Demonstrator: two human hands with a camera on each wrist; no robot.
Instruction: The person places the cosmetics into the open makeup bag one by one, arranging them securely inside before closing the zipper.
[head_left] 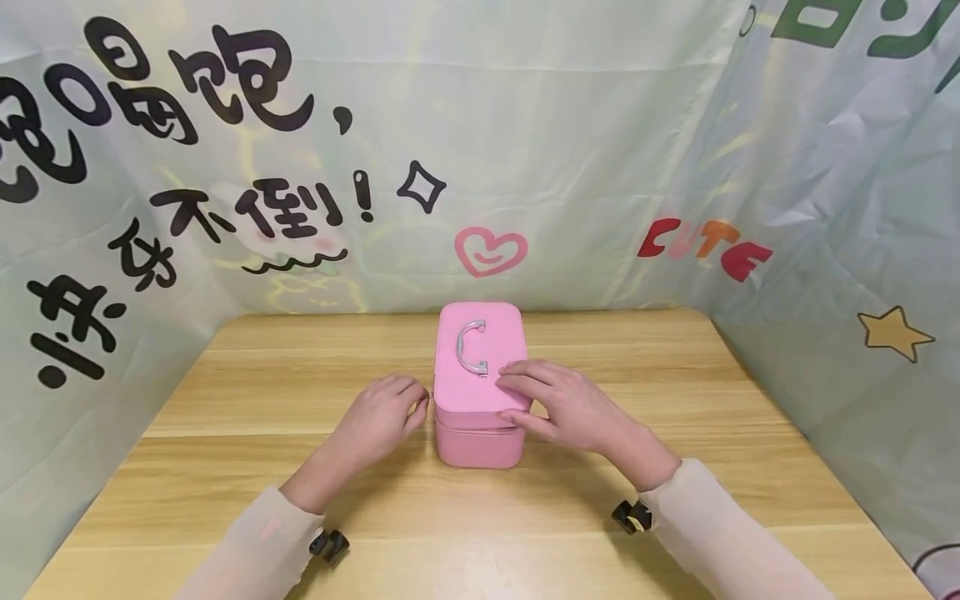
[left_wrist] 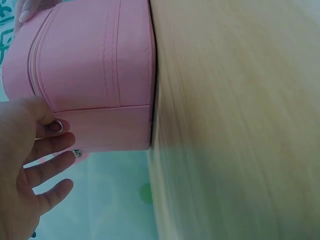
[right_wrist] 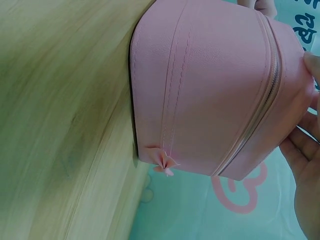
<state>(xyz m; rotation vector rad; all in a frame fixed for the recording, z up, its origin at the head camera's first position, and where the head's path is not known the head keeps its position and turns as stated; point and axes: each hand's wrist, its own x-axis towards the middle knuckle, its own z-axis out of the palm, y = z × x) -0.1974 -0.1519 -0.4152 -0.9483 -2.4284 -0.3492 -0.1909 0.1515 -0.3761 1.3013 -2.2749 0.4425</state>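
A pink zippered vanity case [head_left: 480,450] stands on the table, its lid topped by a silver carrying handle [head_left: 467,350]. At the case's left side, my left hand [head_left: 382,417] pinches a ring-shaped zipper pull [left_wrist: 56,126] between thumb and index finger. The other left fingers are spread apart. My right hand [head_left: 562,404] rests on the lid near its front right corner, fingers lying over the top and thumb at the front edge. The zipper [right_wrist: 270,92] runs along the side below the lid and looks closed there. A small pink bow [right_wrist: 162,160] sits low on the case.
The wooden table [head_left: 300,358] stretches out on both sides of the case. Behind it and along the sides hangs a pale printed cloth [head_left: 555,125] with lettering, a heart and a star. Small black devices [head_left: 330,546] are worn on both wrists.
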